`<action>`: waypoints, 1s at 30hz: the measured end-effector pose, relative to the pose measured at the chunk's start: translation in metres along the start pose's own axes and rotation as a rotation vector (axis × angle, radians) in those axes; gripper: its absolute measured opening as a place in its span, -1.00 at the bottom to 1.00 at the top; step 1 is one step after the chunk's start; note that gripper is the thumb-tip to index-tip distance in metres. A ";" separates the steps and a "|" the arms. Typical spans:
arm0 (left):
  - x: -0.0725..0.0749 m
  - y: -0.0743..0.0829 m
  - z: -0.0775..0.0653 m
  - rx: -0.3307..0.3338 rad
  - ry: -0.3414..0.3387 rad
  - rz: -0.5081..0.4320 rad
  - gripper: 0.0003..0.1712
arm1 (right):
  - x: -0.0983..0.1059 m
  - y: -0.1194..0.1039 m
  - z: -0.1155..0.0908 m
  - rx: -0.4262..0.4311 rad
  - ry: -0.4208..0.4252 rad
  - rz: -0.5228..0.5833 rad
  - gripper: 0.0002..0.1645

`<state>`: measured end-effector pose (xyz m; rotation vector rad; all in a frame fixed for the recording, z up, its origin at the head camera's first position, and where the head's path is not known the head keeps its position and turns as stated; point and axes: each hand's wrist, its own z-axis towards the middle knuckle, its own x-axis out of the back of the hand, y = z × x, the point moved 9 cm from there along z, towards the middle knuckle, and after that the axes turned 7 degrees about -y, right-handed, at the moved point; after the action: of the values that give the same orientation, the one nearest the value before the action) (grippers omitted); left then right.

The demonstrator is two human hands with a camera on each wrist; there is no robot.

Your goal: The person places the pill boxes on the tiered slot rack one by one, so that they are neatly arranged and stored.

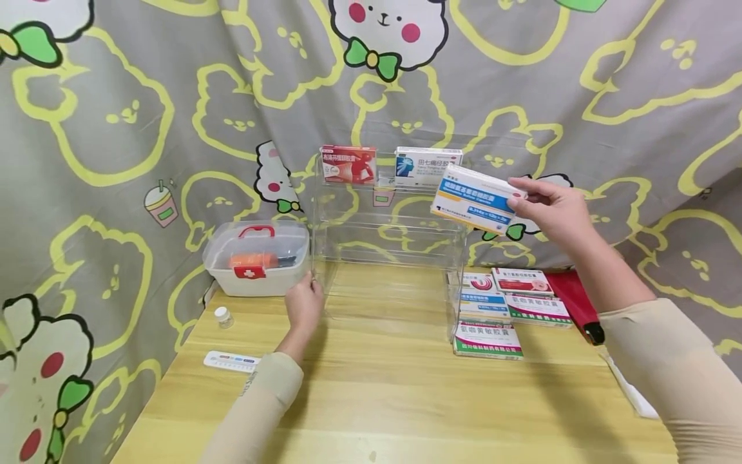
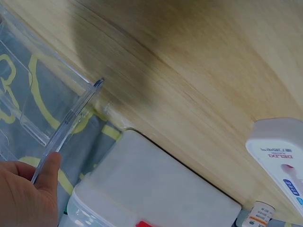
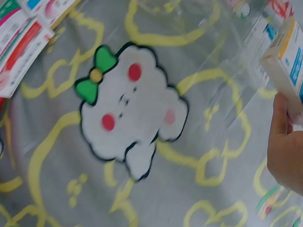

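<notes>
My right hand pinches one end of a white, blue and orange medicine box, held up in front of the top right of a clear tiered display stand. In the right wrist view the same box is at the right edge, partly cut off. My left hand grips the stand's left side panel near its edge, thumb on one face. On the stand's top tier stand a red medicine box and a white-and-blue medicine box, spaced apart.
Several medicine boxes lie at the stand's right, beside a red pouch. A white first-aid case with a clear lid sits left. Nearer are a small bottle and a white thermometer-like item. A patterned curtain hangs behind.
</notes>
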<state>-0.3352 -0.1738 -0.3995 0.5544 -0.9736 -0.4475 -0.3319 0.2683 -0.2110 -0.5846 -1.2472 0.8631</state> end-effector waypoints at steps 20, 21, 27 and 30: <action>-0.001 -0.001 0.003 -0.040 0.010 0.016 -0.69 | -0.100 -0.042 0.071 0.082 0.000 -0.028 -0.53; -0.001 -0.001 0.002 -0.047 0.013 0.020 -0.69 | -0.104 -0.042 0.074 0.075 -0.004 -0.029 -0.53; -0.001 -0.002 0.000 -0.085 0.049 0.030 -0.72 | -0.121 -0.046 0.088 0.083 0.009 -0.018 -0.55; -0.002 -0.003 0.000 -0.080 0.044 0.034 -0.72 | -0.131 -0.049 0.093 0.090 0.005 -0.012 -0.56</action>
<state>-0.3367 -0.1751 -0.4019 0.4733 -0.9179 -0.4406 -0.4212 0.1259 -0.2238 -0.5068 -1.1995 0.9025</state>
